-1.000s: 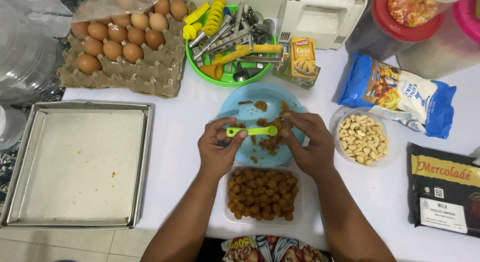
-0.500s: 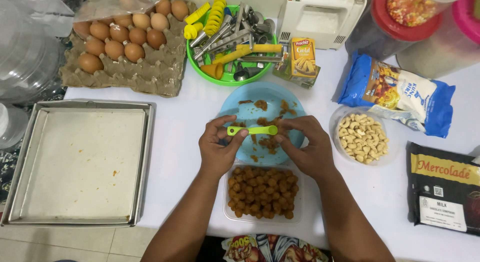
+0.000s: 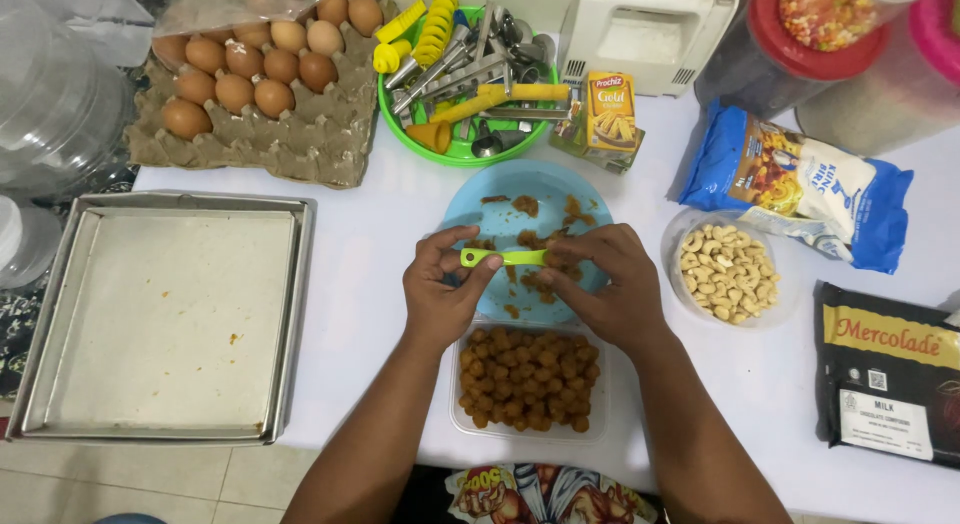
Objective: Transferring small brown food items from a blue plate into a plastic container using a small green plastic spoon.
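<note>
Holding the green spoon (image 3: 503, 257) over the blue plate (image 3: 500, 209), my left hand (image 3: 440, 289) pinches its handle while my right hand (image 3: 605, 284) is clenched round the bowl end. Sticky brown paste could easily smear off onto the desk (image 3: 370, 284) if I tilt it. My fingers hide the spoon's tip, so can't tell how much is on it. Tub of balls (image 3: 527, 379) sits just below.

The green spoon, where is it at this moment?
In the head view, the green spoon lies level near the middle of the table, held between the left hand and right hand, over the blue plate and behind the tub of brown balls.
</note>
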